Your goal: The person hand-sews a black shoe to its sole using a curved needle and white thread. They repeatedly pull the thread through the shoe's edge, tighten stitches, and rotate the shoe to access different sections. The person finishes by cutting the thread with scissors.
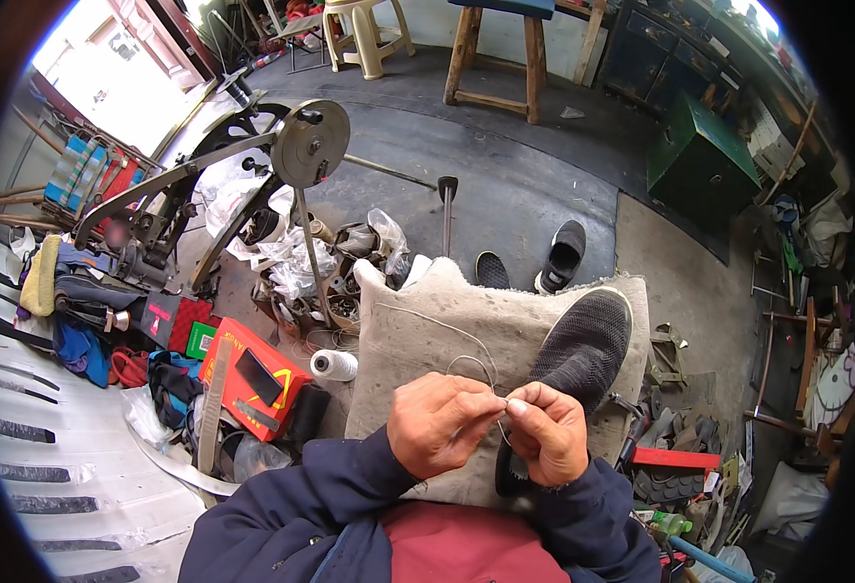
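Note:
My left hand [442, 428] and my right hand [544, 432] meet over my lap, fingertips pinched together on a thin pale cord [471, 360] that loops up across a stained beige cloth [418, 335]. A tiny point between the fingers is too small to make out. Just behind my right hand, a dark grey knit shoe with a pale sole edge [583, 340] lies on the cloth, its heel end partly hidden by my hands. A white spool of thread [333, 365] stands left of the cloth.
A black hand-cranked machine [253, 175] stands at upper left above bags and scraps. A red box [282, 413] carries a phone [259, 377]. Two shoes [564, 253] [493, 270] sit on the floor beyond the cloth. A green cabinet [690, 170], stools [495, 58] and tools line the edges.

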Demonstrator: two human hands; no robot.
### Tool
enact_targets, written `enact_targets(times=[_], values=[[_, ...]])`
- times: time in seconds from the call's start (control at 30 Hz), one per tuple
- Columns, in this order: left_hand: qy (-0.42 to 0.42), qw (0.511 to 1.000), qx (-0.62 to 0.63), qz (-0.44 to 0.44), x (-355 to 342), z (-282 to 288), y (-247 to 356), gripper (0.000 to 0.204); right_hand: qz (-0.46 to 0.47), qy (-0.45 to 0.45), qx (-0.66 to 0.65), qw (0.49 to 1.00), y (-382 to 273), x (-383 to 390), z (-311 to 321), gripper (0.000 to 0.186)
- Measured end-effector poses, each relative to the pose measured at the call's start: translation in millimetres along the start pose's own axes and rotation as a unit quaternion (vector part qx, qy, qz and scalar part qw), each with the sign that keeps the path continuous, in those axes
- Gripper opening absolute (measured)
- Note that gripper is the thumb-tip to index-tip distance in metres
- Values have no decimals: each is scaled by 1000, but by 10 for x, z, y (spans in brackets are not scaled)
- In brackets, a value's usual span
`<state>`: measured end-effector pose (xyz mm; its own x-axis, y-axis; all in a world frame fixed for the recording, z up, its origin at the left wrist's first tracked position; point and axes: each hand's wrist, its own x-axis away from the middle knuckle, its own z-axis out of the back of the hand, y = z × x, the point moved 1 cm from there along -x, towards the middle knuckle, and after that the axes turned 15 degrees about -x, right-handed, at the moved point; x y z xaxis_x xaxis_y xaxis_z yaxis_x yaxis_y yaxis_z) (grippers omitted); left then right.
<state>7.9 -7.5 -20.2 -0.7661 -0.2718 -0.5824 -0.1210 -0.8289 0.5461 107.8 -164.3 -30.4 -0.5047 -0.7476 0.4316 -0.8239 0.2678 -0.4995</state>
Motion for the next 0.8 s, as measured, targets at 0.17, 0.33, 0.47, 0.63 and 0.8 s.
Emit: enact_targets(times=[0.17, 0.33, 0.47, 0.63, 0.8], values=[[-28, 996, 74, 40, 26, 11, -45, 25, 3, -2, 22, 1000, -2, 0, -18, 12], [-53, 987, 120, 95, 26, 58, -49, 25, 13, 27, 51, 998, 5, 7, -35, 10], [-73, 975, 160, 134, 19, 77, 7, 37, 2, 8, 21, 1000, -11, 11, -11, 13], [-75, 984, 139, 87, 10, 47, -33, 33, -5, -8, 20, 1000, 0, -3, 19, 12], [-68, 986, 130, 76, 45, 42, -73, 23, -20, -18, 25, 999, 3, -9, 19, 12]])
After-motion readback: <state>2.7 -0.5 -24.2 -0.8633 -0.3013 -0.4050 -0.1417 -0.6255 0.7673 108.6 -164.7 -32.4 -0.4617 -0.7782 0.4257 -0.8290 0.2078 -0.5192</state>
